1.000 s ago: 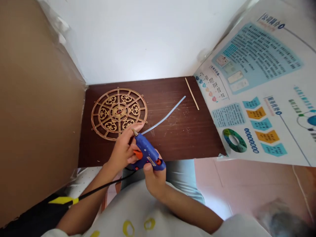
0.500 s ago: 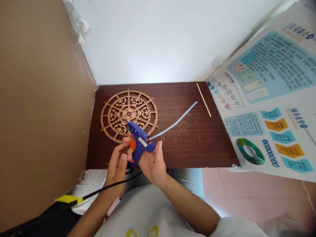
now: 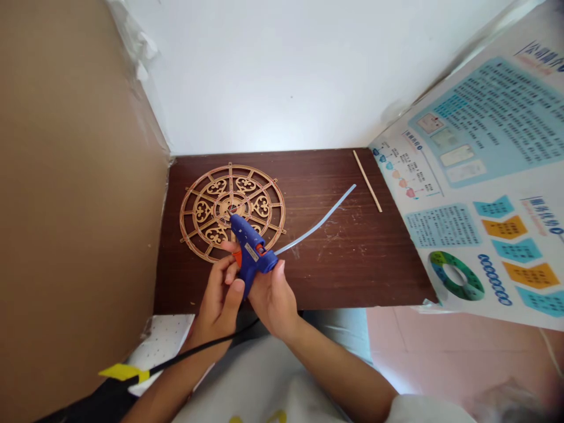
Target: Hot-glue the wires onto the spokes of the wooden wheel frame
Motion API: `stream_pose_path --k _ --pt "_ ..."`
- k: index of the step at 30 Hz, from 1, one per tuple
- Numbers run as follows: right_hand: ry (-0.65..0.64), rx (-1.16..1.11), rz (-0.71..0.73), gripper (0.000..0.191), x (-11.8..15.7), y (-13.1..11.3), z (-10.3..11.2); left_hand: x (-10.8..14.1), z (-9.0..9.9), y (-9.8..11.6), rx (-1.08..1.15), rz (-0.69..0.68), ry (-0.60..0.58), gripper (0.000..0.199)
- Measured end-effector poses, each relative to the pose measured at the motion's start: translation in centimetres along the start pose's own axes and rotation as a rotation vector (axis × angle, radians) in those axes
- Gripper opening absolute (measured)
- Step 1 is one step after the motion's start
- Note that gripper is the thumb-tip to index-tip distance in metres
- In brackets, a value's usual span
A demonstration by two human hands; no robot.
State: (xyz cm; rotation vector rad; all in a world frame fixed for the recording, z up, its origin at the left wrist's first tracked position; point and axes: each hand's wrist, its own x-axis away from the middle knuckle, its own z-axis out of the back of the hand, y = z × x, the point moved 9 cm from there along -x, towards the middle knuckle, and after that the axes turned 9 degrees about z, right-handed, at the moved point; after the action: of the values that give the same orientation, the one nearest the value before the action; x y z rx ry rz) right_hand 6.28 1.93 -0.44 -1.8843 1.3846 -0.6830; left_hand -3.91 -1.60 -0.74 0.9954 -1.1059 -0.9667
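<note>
A blue hot glue gun [image 3: 251,248] with an orange trigger is held between my two hands, its nozzle pointing away to the upper left. My left hand [image 3: 221,294] is closed at the grip, with fingers round the trigger. From behind and to the right, my right hand [image 3: 274,301] cups the gun, thumb against its rear end. The nozzle tip is over the centre of a round openwork wooden panel [image 3: 282,212] lying flat; the gun covers its lower right part. A long translucent glue stick [image 3: 319,225] extends from beside the gun's rear toward the upper right.
A thin wooden stick [image 3: 368,181] lies at the right of the dark brown table [image 3: 352,276]. Cardboard [image 3: 79,176] stands at the left, a printed poster board [image 3: 476,188] at the right, a white wall [image 3: 282,70] behind. A black cord [image 3: 198,348] crosses my left wrist.
Relative to the panel, the gun has shifted slightly and its nozzle remains near the centre. The whole view has moved a little. Both hands keep hold of the gun.
</note>
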Motion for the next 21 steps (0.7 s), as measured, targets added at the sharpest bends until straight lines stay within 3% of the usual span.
stream_pose_path --k 5,7,10,12,14,17,21 --pt "0.098 0.066 0.013 0.087 0.0 -0.4 0.8 0.5 -0.6 -0.2 0.059 0.037 -0.066 0.043" --pt "0.129 0.073 0.016 0.09 0.2 -0.7 1.3 0.7 -0.1 -0.7 0.109 0.059 -0.055 0.045" --pt "0.148 0.087 0.041 0.09 1.0 -1.2 2.0 1.0 2.9 -1.7 0.171 0.1 0.144 0.039" --pt "0.177 0.134 0.072 0.073 1.9 -1.6 2.6 1.2 5.1 -2.2 0.268 0.158 0.317 0.036" --pt "0.228 0.217 0.096 0.057 2.7 -1.8 3.5 1.2 6.2 -2.6 0.445 0.254 0.397 0.038" --pt "0.268 0.361 0.114 0.042 3.3 -1.7 4.6 0.8 6.1 -2.1 0.674 0.377 0.398 0.041" --pt "0.162 0.501 0.15 0.045 2.3 -1.7 4.8 -0.2 4.8 -1.8 0.769 0.558 0.394 0.035"
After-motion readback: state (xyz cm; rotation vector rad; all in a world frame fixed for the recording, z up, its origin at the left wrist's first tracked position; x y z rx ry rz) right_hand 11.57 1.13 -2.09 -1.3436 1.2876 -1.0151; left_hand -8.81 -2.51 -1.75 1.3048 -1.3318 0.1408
